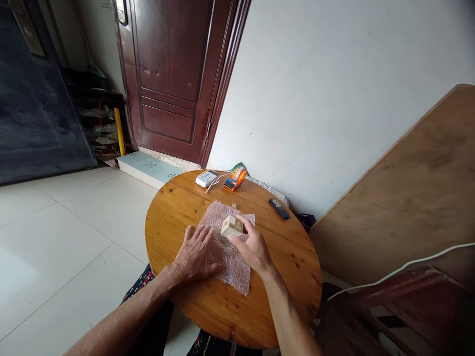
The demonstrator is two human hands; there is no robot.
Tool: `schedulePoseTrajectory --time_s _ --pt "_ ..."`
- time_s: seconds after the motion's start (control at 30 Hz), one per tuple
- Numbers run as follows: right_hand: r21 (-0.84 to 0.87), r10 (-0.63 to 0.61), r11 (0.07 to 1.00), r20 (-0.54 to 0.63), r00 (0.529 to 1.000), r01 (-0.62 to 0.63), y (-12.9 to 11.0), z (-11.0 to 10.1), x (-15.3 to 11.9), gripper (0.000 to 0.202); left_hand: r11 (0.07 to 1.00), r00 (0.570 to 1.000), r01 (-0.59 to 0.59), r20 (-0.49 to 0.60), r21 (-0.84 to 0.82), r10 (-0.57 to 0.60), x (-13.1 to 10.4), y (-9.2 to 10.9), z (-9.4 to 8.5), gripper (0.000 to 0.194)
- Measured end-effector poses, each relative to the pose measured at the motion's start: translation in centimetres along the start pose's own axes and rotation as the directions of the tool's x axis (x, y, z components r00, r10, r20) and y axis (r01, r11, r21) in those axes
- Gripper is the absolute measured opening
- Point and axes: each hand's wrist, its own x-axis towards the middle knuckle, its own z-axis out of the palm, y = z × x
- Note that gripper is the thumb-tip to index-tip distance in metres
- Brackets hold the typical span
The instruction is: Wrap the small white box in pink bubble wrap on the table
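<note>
A sheet of bubble wrap [237, 269] lies spread on the round wooden table [165, 217]. My right hand [254, 247] grips a small pale box [231, 226] between thumb and fingers, over the upper part of the wrap. Flat on the left side of the sheet and the tabletop rests my left hand [196, 252], its fingers spread and nothing in it. Whether the box touches the wrap, I cannot tell.
At the table's far edge are an orange tape dispenser [235, 180] and a white device [207, 178] with a cable. A dark, partly blurred object [279, 208] lies at the right. Behind stand a white wall [315, 99], a red-brown door [166, 74] and a wooden board [404, 183].
</note>
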Motion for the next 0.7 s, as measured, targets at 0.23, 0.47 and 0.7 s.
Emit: schedulePoseTrajectory --time_s 0.23,0.47,0.7 --pt "-0.149 0.016 0.989 0.047 0.999 -0.009 3.2 3.1 -1.1 0.067 1.000 1.000 -0.018 -0.009 -0.008 0.017 0.0 0.3 -0.5 0.097" --pt "-0.171 0.068 0.983 0.006 0.998 -0.066 2.7 2.8 -1.4 0.045 1.000 1.000 0.007 -0.004 0.009 -0.007 -0.2 0.0 -0.3 0.098" --pt "-0.246 0.048 0.968 -0.024 0.999 -0.052 2.7 3.0 -1.4 0.045 1.000 1.000 0.009 0.001 0.009 -0.009 -0.1 0.2 -0.6 0.097"
